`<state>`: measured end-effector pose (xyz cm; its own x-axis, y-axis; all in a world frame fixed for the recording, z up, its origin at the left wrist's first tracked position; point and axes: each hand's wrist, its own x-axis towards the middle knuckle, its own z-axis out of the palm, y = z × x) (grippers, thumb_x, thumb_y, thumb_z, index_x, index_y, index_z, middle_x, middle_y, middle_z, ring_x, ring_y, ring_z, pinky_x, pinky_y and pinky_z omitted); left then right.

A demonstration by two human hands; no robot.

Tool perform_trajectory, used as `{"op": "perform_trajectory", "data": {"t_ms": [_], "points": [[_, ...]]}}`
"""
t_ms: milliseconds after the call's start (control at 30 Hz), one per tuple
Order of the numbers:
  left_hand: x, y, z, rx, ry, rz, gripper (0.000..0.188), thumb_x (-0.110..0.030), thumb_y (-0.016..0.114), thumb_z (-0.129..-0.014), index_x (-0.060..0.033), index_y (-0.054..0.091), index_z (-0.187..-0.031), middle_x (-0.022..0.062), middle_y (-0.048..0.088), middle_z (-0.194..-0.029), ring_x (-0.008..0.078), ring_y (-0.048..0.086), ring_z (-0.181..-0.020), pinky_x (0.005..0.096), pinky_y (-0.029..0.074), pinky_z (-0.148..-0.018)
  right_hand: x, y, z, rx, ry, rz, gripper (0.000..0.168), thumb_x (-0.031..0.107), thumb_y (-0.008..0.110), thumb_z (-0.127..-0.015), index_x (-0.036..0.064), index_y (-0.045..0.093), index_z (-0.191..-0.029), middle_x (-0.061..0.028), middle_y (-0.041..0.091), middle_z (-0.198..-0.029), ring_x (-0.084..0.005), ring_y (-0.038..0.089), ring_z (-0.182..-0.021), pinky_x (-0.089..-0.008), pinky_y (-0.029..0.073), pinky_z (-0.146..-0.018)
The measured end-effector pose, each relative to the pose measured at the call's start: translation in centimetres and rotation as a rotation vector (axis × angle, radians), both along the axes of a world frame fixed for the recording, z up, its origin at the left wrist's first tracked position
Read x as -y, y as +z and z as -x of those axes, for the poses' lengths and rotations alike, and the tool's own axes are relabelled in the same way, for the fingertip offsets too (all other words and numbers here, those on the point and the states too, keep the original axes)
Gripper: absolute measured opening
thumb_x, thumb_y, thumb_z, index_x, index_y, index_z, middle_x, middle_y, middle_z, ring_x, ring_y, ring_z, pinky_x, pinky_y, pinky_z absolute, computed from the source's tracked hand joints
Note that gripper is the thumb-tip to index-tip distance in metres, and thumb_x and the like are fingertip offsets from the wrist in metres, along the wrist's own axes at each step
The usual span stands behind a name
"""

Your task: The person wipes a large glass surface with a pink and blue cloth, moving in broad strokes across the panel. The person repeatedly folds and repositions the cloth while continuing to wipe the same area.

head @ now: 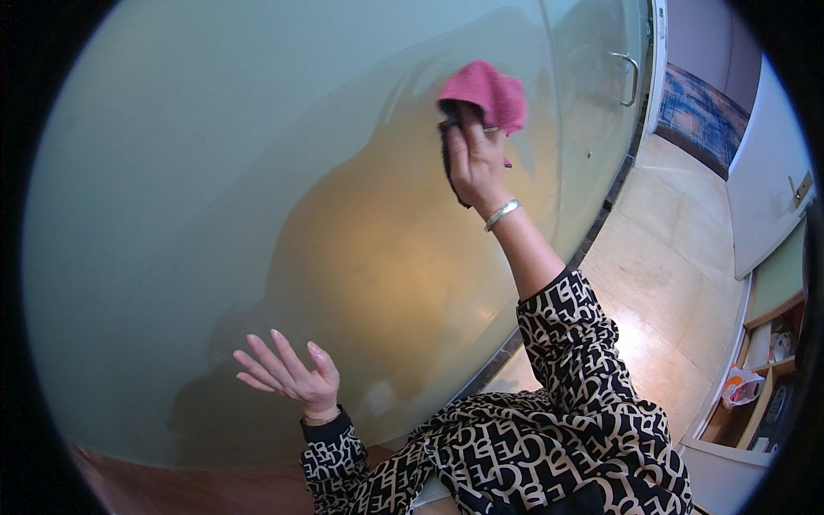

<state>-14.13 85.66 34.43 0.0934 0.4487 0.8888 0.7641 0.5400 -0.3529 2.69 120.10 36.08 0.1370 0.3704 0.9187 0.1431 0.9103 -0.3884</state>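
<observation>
A frosted glass wall panel (pixel 193 161) fills most of the view in front of me. My right hand (pixel 476 161) reaches up along it, holding a pink cloth (pixel 486 96) with a dark underside against the glass. Part of the cloth hangs below the fingers, and a silver bangle circles the wrist. Lower down on the left, my left hand (pixel 293 373) is held up with its fingers spread and nothing in it. Whether its fingers touch the glass I cannot tell. My shadow falls across the panel.
At the right stands a glass door with a metal pull handle (pixel 634 80). Beyond it lie a pale tiled floor (pixel 676 212), a blue patterned carpet (pixel 702 116) and a white door (pixel 769 174). An open wooden cabinet (pixel 727 421) at the lower right holds a plastic bag (pixel 743 386).
</observation>
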Motion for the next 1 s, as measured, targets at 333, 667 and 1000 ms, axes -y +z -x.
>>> {"op": "perform_trajectory", "data": {"t_ms": [333, 667, 1000], "points": [[0.5, 0.3, -0.6, 0.001, -0.019, 0.031, 0.055, -0.030, 0.047, -0.096, -0.0015, 0.043, -0.142, 0.0217, 0.029, -0.154, 0.0426, 0.015, -0.146, 0.0554, 0.001, -0.117, 7.2, -4.4, 3.0, 0.029, 0.022, -0.036, 0.033, 0.010, 0.058, -0.084, 0.001, 0.059, -0.116, -0.0233, 0.053, -0.121, -0.0449, 0.046, -0.115, -0.0536, 0.033, -0.101], [1.4, -0.1, -1.0, 0.053, -0.084, 0.017, 0.055, -0.033, 0.053, -0.091, 0.0021, 0.050, -0.134, 0.0265, 0.038, -0.147, 0.0535, 0.022, -0.140, 0.0627, 0.004, -0.114, 17.3, 0.1, 6.9, 0.305, 0.532, -0.700, 0.049, 0.028, 0.066, -0.068, 0.011, 0.064, -0.114, -0.0108, 0.059, -0.125, -0.0360, 0.047, -0.128, -0.0533, 0.032, -0.111], [3.4, 0.0, 0.6, 0.009, -0.141, 0.046, 0.044, -0.025, 0.055, -0.089, -0.0033, 0.060, -0.127, 0.0250, 0.039, -0.148, 0.0487, 0.020, -0.143, 0.0593, 0.001, -0.116, 9.7, 3.9, 3.9, 0.087, 0.028, -0.255, 0.041, 0.018, 0.067, -0.081, 0.004, 0.061, -0.119, -0.0181, 0.060, -0.120, -0.0428, 0.052, -0.117, -0.0537, 0.037, -0.102]]}}
